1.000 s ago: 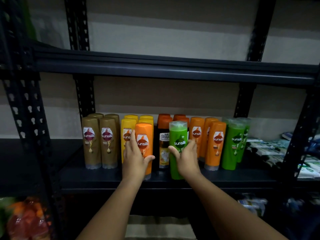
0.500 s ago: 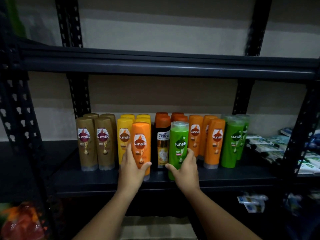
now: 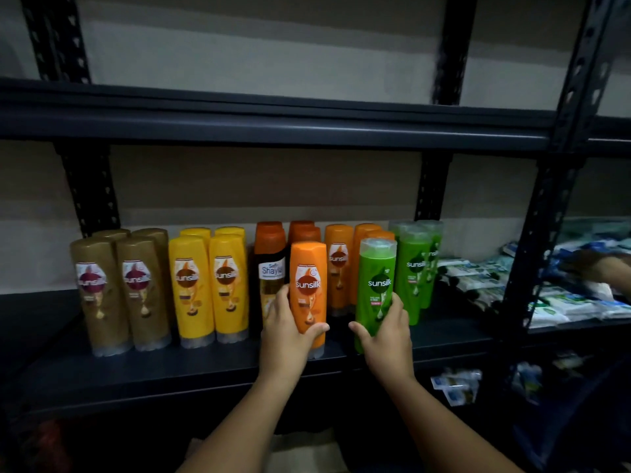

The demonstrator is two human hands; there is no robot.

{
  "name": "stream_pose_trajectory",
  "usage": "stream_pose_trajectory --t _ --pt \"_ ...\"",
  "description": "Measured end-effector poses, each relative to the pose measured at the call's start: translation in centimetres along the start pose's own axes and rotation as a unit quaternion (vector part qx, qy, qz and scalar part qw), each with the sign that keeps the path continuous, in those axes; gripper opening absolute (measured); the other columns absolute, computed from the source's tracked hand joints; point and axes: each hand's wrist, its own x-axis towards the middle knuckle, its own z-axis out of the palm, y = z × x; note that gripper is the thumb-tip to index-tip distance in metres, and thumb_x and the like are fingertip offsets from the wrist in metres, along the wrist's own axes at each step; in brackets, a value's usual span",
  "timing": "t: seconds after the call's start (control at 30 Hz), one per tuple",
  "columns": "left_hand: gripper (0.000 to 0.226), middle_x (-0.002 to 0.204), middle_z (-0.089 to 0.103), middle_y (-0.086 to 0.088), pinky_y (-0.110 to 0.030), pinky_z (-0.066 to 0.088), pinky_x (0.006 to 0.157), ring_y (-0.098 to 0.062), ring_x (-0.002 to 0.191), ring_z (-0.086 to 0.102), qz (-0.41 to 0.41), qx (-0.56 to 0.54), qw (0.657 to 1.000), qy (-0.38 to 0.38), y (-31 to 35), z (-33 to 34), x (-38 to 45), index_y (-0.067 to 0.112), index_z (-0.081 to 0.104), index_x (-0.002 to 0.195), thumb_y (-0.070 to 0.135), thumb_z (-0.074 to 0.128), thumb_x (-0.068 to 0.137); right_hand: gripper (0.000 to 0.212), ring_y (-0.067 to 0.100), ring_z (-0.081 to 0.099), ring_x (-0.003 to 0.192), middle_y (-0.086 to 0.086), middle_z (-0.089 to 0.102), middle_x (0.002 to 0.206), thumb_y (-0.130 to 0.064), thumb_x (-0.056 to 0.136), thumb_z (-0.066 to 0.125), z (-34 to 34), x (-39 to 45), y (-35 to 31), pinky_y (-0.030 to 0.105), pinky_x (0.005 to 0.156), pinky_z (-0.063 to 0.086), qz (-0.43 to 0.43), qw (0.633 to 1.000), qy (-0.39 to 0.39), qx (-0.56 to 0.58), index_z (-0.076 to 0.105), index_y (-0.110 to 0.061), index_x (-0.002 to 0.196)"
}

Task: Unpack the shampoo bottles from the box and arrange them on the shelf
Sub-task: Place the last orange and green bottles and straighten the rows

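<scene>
A shop or stockroom is showing here: a dark slotted-metal shelving rack (image 3: 273, 367) is carrying grouped rows of branded plastic shampoo bottles (image 3: 208, 285), with white-and-green packaged goods (image 3: 566, 302) lying stacked at three o'clock.

Both bare forearms reach up and forward from the bottom edge, roughly parallel, wrists straight. Left hand (image 3: 285, 336) grips the lower part of an upright orange plastic shampoo bottle (image 3: 308, 288): thumb wrapped across the front near the base, fingers curled round its left side and behind. Right hand (image 3: 387, 337) grips the lower part of an upright green plastic shampoo bottle with a clear cap (image 3: 375, 285): thumb at the left of its base, fingers round the right side. Hands just apart.
</scene>
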Motion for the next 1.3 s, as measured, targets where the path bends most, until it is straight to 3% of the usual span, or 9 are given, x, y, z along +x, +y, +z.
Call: stream_pose_trajectory --t 0.13,0.67,0.73,0.83,0.9,1.0,1.13,1.3 --pt "0.101 0.148 0.044 0.001 -0.036 0.044 0.104 -0.021 0.136 0.045 0.01 -0.008 1.0 -0.008 1.2 2.7 0.2 0.027 0.026 0.154 0.039 0.089 0.074 0.103 0.03 0.043 0.134 0.01 0.037 0.148 -0.039 0.084 0.08 -1.5 1.4 1.8 0.048 0.106 0.045 0.009 1.0 0.008 -0.007 0.012 -0.016 0.158" --pt "0.101 0.149 0.041 -0.001 -0.049 0.044 0.11 -0.024 0.138 0.042 0.034 0.003 0.999 -0.004 2.3 6.4 1.1 0.03 0.026 0.151 0.046 0.088 0.073 0.106 0.036 0.044 0.13 0.016 0.037 0.144 -0.034 0.085 0.08 -3.8 5.0 5.2 0.052 0.103 0.045 0.055 0.998 0.041 -0.008 0.006 -0.019 0.16" --pt "0.106 0.15 0.039 0.001 -0.05 0.046 0.108 -0.021 0.138 0.042 0.033 0.009 0.999 -0.021 1.8 6.2 1.1 0.032 0.022 0.152 0.054 0.086 0.071 0.105 0.037 0.04 0.13 0.018 0.033 0.146 -0.038 0.085 0.078 -3.6 4.0 4.7 0.053 0.1 0.045 0.066 0.992 0.103 -0.024 0.008 -0.019 0.16" --pt "0.096 0.136 0.047 0.008 -0.043 0.053 0.096 -0.014 0.123 0.052 0.029 -0.002 0.999 -0.032 -0.3 5.2 0.9 0.035 0.028 0.148 0.066 0.079 0.072 0.072 0.031 0.045 0.12 0.011 0.042 0.135 -0.042 0.089 0.071 -2.4 1.4 3.5 0.05 0.095 0.047 -0.019 0.98 0.194 -0.036 0.031 -0.024 0.146" --pt "0.072 0.12 0.053 0.014 -0.032 0.054 0.089 -0.006 0.11 0.056 0.059 0.03 0.996 -0.053 -2.1 3.7 0.8 0.032 0.047 0.135 0.069 0.07 0.078 0.06 0.02 0.045 0.119 0.001 0.043 0.132 -0.046 0.09 0.067 -0.7 -0.3 2.6 0.046 0.095 0.049 -0.073 0.988 0.137 -0.014 0.035 -0.03 0.139" --pt "0.049 0.114 0.056 0.023 -0.026 0.051 0.092 0.004 0.108 0.055 0.152 0.105 0.97 -0.156 -5.0 0.3 1.3 0.033 0.062 0.118 0.069 0.061 0.085 0.08 0.013 0.038 0.124 -0.003 0.035 0.137 -0.051 0.083 0.076 2.2 -2.1 1.3 0.04 0.098 0.049 -0.079 0.996 0.042 -0.001 0.028 -0.032 0.144" --pt "0.047 0.129 0.054 0.029 -0.023 0.045 0.104 0.011 0.122 0.047 0.236 0.199 0.909 -0.281 -8.1 -2.7 2.3 0.04 0.061 0.129 0.067 0.058 0.091 0.098 0.02 0.04 0.122 0.003 0.036 0.137 -0.052 0.076 0.082 4.4 -3.1 -0.1 0.04 0.102 0.046 -0.047 0.998 0.048 -0.014 0.021 -0.03 0.149" --pt "0.041 0.123 0.062 0.032 -0.01 0.04 0.102 0.016 0.119 0.051 0.227 0.132 0.925 -0.275 -8.5 -3.2 3.0 0.039 0.072 0.123 0.054 0.076 0.085 0.092 0.021 0.045 0.121 0.005 0.039 0.137 -0.039 0.083 0.08 5.8 -2.8 -0.7 0.04 0.101 0.047 -0.014 0.997 0.068 -0.015 0.016 -0.031 0.149"
